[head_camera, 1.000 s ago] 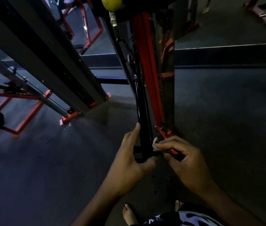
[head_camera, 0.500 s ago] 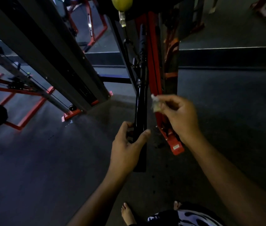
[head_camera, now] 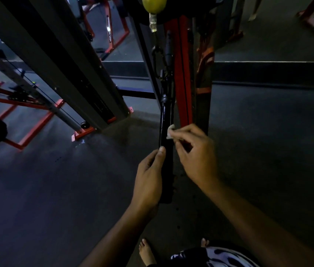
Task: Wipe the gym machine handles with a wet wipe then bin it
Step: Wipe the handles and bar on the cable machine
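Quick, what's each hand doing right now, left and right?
Left hand: grips the lower part of the black handle.
Right hand: pinches the wet wipe against the handle.

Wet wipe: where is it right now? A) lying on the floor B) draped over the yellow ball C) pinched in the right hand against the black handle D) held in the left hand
C: the right hand pinches the white wet wipe against the side of the black handle, while the left hand grips the handle lower down.
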Tool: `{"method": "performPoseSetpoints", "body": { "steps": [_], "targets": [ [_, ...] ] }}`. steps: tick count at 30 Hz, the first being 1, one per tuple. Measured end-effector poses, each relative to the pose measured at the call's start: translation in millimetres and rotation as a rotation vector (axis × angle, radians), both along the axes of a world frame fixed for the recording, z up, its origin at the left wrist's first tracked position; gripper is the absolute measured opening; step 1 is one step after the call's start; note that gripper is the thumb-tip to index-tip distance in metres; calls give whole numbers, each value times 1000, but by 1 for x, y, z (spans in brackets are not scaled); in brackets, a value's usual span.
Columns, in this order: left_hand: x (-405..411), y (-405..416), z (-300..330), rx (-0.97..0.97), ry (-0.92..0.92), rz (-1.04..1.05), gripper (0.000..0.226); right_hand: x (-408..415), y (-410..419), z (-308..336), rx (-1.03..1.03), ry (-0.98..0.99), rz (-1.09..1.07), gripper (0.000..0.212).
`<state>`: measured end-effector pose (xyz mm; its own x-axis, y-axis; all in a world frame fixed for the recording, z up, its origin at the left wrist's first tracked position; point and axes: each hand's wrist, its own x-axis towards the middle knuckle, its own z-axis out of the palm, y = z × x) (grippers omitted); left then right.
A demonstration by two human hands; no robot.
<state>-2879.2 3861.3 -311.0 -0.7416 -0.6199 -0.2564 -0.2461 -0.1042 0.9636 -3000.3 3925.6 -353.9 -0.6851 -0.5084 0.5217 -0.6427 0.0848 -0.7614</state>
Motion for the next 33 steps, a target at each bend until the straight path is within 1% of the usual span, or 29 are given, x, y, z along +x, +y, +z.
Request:
{"method": "performPoseSetpoints", "body": {
  "steps": [3, 6, 11, 13, 16, 19, 20, 21, 22, 24, 26, 29, 33],
  "targets": [
    [-1, -1, -4, 13, 21, -3, 41, 22, 20, -4, 7, -66, 62, 29],
    [-3, -2, -6, 42, 44, -10, 47, 37, 34, -3, 0, -113, 64, 30],
    [-2, 4, -11, 53, 64, -37, 47, 54, 53, -7, -8, -192, 81, 28],
    [0, 6, -13, 41, 76, -46, 41, 63, 64, -12, 9, -239, 127, 30],
    [1, 6, -19, -19, 80, -34, 16, 64, 80, -13, 57, -293, 229, 29],
    [3, 7, -19, -61, 100, -68, 16, 42, 92, -5, 98, -354, 359, 20],
    [3, 7, -17, -65, 112, -96, 16, 31, 92, -1, 100, -339, 354, 18],
    [3, 8, -14, -67, 120, -116, 17, 19, 89, 2, 89, -311, 305, 19],
    [3, 10, -11, -61, 123, -124, 18, 7, 82, 5, 63, -294, 220, 19],
    [-1, 13, -8, -53, 110, -115, 21, -23, 54, 7, -29, -324, 25, 17],
    [-4, 17, -5, -26, 70, -92, 22, -48, 17, 11, -113, -355, -91, 18],
    [-4, 22, -4, 26, 19, -56, 26, -57, -14, 10, -132, -275, -141, 16],
    [-2, 20, 0, 64, 32, -20, 35, -11, 15, 5, -56, -126, -72, 20]
  ]
}}
